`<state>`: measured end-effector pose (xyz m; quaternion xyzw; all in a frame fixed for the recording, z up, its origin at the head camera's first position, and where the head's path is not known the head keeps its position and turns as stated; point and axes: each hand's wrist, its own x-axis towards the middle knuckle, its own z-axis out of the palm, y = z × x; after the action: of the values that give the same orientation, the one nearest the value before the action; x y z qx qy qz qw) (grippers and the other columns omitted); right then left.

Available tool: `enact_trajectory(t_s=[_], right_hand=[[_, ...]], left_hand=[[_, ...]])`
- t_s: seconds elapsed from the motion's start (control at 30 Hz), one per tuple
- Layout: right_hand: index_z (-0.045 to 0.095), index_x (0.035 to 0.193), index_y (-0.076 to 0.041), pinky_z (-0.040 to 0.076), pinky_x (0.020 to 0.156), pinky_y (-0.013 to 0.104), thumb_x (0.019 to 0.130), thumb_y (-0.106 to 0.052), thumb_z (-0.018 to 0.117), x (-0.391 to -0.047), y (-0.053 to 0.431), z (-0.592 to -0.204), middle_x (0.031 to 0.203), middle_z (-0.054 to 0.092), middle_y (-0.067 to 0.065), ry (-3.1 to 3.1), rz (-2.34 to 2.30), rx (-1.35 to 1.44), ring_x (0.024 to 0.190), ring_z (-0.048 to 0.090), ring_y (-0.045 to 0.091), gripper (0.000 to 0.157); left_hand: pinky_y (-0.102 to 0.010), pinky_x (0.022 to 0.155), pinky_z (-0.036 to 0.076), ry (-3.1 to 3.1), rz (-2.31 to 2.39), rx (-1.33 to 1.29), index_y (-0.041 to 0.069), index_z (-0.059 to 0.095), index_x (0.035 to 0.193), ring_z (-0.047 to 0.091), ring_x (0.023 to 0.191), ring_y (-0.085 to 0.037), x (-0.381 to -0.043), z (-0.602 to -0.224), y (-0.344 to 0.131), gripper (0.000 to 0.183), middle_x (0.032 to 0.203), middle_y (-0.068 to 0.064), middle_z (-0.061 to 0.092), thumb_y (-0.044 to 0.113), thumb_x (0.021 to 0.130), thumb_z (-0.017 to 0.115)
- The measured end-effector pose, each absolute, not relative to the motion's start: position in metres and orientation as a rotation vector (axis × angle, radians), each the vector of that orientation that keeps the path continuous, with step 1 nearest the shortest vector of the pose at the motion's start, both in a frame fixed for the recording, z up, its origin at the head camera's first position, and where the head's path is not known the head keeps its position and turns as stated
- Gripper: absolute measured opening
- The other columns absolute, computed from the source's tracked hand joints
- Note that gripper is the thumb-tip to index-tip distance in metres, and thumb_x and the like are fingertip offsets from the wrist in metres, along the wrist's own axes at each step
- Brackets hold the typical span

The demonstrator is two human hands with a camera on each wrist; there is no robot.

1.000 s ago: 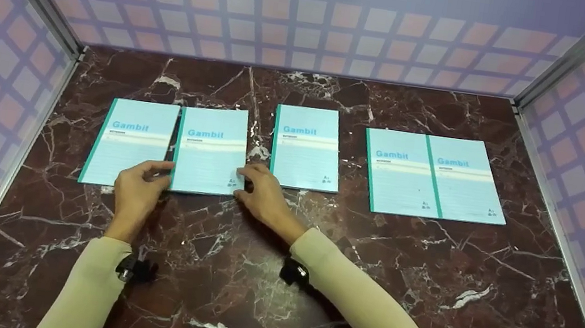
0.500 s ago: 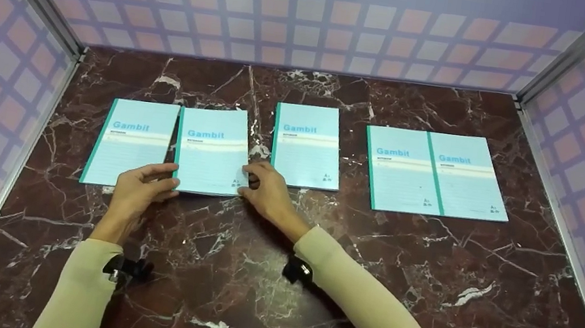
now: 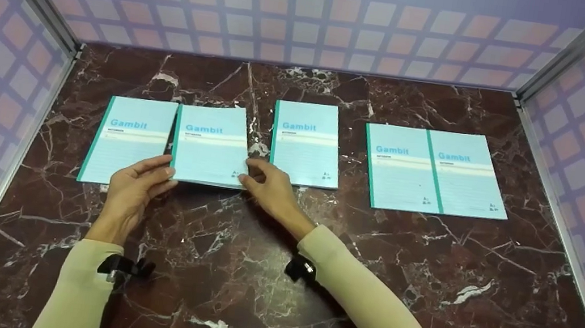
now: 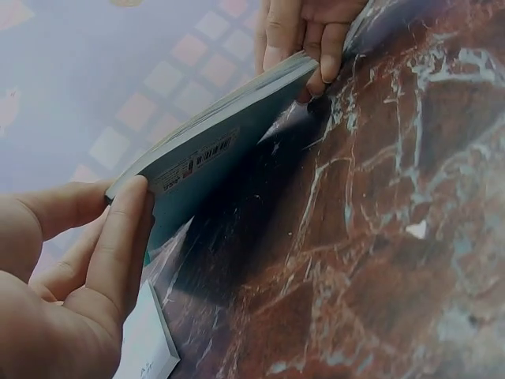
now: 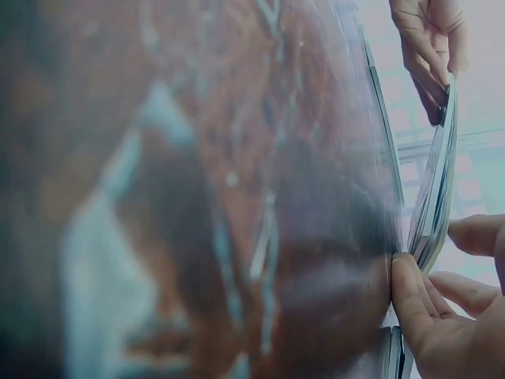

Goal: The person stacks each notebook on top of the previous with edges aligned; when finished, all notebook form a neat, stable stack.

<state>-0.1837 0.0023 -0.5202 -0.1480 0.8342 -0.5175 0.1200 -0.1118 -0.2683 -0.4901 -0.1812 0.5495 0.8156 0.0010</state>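
Observation:
A pale blue "Gambit" notebook [image 3: 212,147] with a green spine is tilted, its near edge lifted off the table. My left hand [image 3: 137,188] pinches its near-left corner, thumb and fingers on opposite faces in the left wrist view. At the near-right corner, my right hand [image 3: 274,190] grips it between thumb and fingers. The notebook's underside [image 4: 193,170], with a barcode, faces the table in the left wrist view. Close on its left lies a matching notebook [image 3: 130,135], flat. Its page edges [image 5: 442,174] are seen side-on in the right wrist view.
Another notebook [image 3: 306,149] lies flat just beyond my right hand. Farther right, two more, a left one [image 3: 400,173] and a right one [image 3: 467,180], lie side by side. Tiled-pattern walls [image 3: 311,29] bound the dark red marble table [image 3: 366,289] at back and sides.
The notebook's near edge has risen from the table. My left hand has shifted its hold at the near-left corner, while my right hand has gone up slightly with its corner.

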Motion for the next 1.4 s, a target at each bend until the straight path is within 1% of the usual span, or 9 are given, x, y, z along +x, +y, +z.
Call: enact_trajectory(t_s=[0.13,0.23,0.37,0.5,0.67,0.87,0.97,1.3,1.4], right_hand=[[0.063,0.145,-0.004,0.061,0.078,0.027,0.104,-0.021,0.073,-0.184,0.003,-0.520,0.111,0.073,0.009,2.405,-1.535,-0.424,0.094,0.070,0.018,0.046],[0.063,0.145,-0.005,0.061,0.077,0.027,0.102,-0.019,0.074,-0.184,0.002,-0.520,0.111,0.074,0.009,2.370,-1.566,-0.396,0.093,0.070,0.018,0.046],[0.064,0.143,-0.004,0.061,0.085,0.025,0.099,-0.012,0.077,-0.183,0.002,-0.520,0.117,0.073,0.011,2.338,-1.616,-0.365,0.101,0.070,0.020,0.046],[0.066,0.139,-0.001,0.059,0.090,0.024,0.097,-0.007,0.078,-0.182,0.002,-0.519,0.118,0.072,0.014,2.338,-1.661,-0.369,0.104,0.071,0.023,0.043],[0.069,0.134,0.001,0.058,0.093,0.024,0.097,-0.004,0.077,-0.185,0.009,-0.519,0.116,0.073,0.015,2.361,-1.718,-0.442,0.105,0.071,0.025,0.038],[0.070,0.133,0.001,0.059,0.093,0.026,0.098,-0.005,0.077,-0.188,0.020,-0.516,0.116,0.074,0.014,2.370,-1.757,-0.517,0.104,0.072,0.024,0.036],[0.070,0.134,0.001,0.059,0.093,0.027,0.098,-0.005,0.077,-0.189,0.026,-0.514,0.117,0.074,0.014,2.384,-1.769,-0.538,0.104,0.072,0.025,0.037],[0.070,0.136,0.000,0.059,0.093,0.028,0.098,-0.005,0.077,-0.190,0.049,-0.509,0.116,0.074,0.014,2.438,-1.756,-0.520,0.105,0.072,0.026,0.039],[0.070,0.136,-0.001,0.059,0.094,0.029,0.098,-0.006,0.078,-0.191,0.058,-0.508,0.117,0.074,0.013,2.459,-1.754,-0.504,0.106,0.072,0.026,0.039]], left_hand=[[-0.030,0.097,0.059,1.621,2.617,-0.595,-0.003,0.071,0.130,0.074,0.099,-0.018,-0.113,-0.488,-0.269,0.035,0.121,-0.012,0.065,-0.005,0.096,0.076],[-0.030,0.096,0.059,1.589,2.641,-0.591,-0.003,0.072,0.127,0.074,0.099,-0.018,-0.113,-0.488,-0.269,0.032,0.124,-0.012,0.064,-0.006,0.096,0.075],[-0.031,0.093,0.061,1.702,2.617,-0.578,-0.007,0.070,0.129,0.075,0.095,-0.018,-0.111,-0.490,-0.268,0.034,0.115,-0.011,0.070,-0.008,0.095,0.075],[-0.031,0.091,0.062,1.963,2.486,-0.566,-0.011,0.068,0.131,0.076,0.095,-0.017,-0.109,-0.491,-0.264,0.040,0.106,-0.006,0.077,-0.003,0.094,0.079],[-0.023,0.089,0.060,2.319,2.220,-0.473,-0.007,0.070,0.132,0.074,0.097,-0.011,-0.107,-0.491,-0.261,0.040,0.106,0.001,0.080,0.006,0.096,0.080],[-0.022,0.090,0.059,2.489,2.135,-0.287,-0.004,0.072,0.132,0.073,0.104,-0.009,-0.106,-0.494,-0.257,0.036,0.124,-0.017,0.075,0.005,0.098,0.078],[-0.022,0.090,0.059,2.515,2.134,-0.243,-0.003,0.073,0.131,0.073,0.104,-0.009,-0.107,-0.495,-0.252,0.034,0.125,-0.023,0.073,0.004,0.097,0.078],[-0.026,0.094,0.059,2.495,2.176,-0.174,-0.006,0.071,0.131,0.074,0.105,-0.010,-0.119,-0.495,-0.230,0.036,0.128,-0.024,0.071,-0.001,0.096,0.078],[-0.027,0.094,0.060,2.497,2.175,-0.150,-0.006,0.072,0.130,0.075,0.107,-0.015,-0.125,-0.495,-0.222,0.035,0.128,-0.024,0.071,0.000,0.096,0.078]])
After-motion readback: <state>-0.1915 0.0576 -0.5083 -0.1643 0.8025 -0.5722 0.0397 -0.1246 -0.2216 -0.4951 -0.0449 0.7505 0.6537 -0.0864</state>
